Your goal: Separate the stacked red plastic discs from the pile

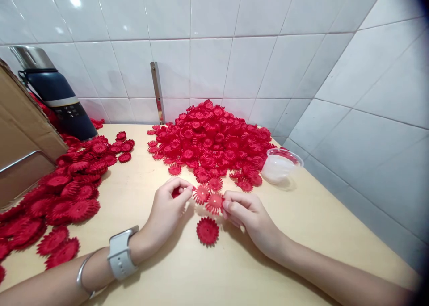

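Note:
My left hand (172, 203) is closed, its thumb and forefinger pinching the edge of a red toothed paper flower disc (201, 194). Another red flower disc (214, 203) is pinched at its right edge between the thumb and fingers of my right hand (246, 214). The two discs are side by side with their edges meeting or overlapping; I cannot tell which. More red shows inside the curl of my left fingers, mostly hidden. Just below, a larger, darker red toothed disc (207, 231) lies flat on the table (254, 274).
Behind my hands rises a heap of small red discs (208, 140), with a clear plastic tub (280, 167) at its right. Larger red discs (80, 181) spread along the left, beside a cardboard box (27, 136) and a dark blue flask (63, 96). Tiled walls (214, 64) bound the table.

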`<state>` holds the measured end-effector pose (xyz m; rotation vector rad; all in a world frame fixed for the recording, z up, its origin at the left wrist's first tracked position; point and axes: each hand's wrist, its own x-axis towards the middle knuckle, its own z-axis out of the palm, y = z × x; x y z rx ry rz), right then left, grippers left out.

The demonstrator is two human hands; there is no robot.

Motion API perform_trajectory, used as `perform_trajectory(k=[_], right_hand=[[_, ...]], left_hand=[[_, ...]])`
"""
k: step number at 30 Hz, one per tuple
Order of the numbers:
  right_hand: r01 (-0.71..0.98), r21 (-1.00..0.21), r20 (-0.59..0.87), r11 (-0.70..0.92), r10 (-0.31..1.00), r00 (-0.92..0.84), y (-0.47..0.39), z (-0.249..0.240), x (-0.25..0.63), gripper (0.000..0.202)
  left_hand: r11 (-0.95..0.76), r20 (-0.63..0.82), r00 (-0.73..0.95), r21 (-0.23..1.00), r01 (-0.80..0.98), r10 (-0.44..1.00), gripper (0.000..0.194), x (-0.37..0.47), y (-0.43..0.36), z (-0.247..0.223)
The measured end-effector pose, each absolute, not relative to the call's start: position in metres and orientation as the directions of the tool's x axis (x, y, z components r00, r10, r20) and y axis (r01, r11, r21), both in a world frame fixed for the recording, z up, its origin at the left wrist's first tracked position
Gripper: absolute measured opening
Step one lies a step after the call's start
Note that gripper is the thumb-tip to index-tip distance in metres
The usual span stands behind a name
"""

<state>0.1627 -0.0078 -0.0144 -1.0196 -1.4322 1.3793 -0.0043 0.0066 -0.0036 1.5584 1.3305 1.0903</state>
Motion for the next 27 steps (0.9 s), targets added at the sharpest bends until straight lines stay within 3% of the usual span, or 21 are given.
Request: perform_trajectory(k=[12, 18, 23, 27], right_hand=[[-0.08, -0.996, 0.058, 0.048, 0.991, -0.12, -0.007, -0.019, 0.165, 0.027], [-0.269, -0.962, -0.044, -0.053, 0.998, -0.04, -0.001, -0.02, 0.162, 0.028], [-0.332, -0.943, -0.029, -0.017, 0.999, 0.033, 0.003, -0.021, 0.162, 0.02], [-0.313, -0.949, -0.025, -0.022, 1.0, 0.007, 0.003, -0.022, 0.162, 0.019]], left_hand=[[0.01, -0.003, -0.055, 0.992, 0.127, 0.998, 0.011, -0.003, 0.01, -0.005], [0.007, 0.007, -0.118, 0.993, 0.12, 0.993, 0.013, -0.004, 0.013, -0.006], [-0.004, -0.001, -0.203, 1.0, -0.024, 0.979, 0.006, -0.003, 0.015, -0.006], [0.036, -0.036, -0.165, 0.999, -0.003, 0.986, 0.018, -0.001, 0.015, -0.007]])
